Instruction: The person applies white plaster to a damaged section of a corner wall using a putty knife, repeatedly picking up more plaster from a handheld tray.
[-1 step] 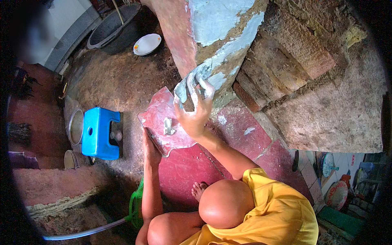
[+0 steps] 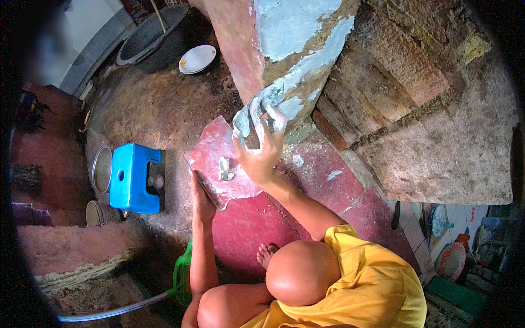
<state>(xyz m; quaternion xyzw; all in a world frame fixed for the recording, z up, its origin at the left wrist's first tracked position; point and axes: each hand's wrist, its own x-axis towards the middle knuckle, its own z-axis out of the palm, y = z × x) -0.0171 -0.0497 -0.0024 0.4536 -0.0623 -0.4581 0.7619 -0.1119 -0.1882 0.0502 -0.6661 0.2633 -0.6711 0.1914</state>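
My left hand (image 2: 201, 199) grips the near edge of a flat reddish board (image 2: 210, 156) and holds it tilted just below the pillar. A small lump of grey plaster (image 2: 224, 168) lies on the board. My right hand (image 2: 261, 147), coated in wet grey plaster, presses with spread fingers against the lower corner of the pillar (image 2: 284, 44), where a grey plaster patch covers the rough surface. My bent knees and yellow garment (image 2: 372, 290) fill the lower middle of the view.
A rough brick wall (image 2: 415, 109) runs to the right of the pillar. A blue plastic stool (image 2: 131, 177) stands left, beside a metal pot (image 2: 101, 169). A white plate (image 2: 197, 58) and a dark basin (image 2: 153, 33) sit farther back. A green hose fitting (image 2: 180, 279) lies near my left leg.
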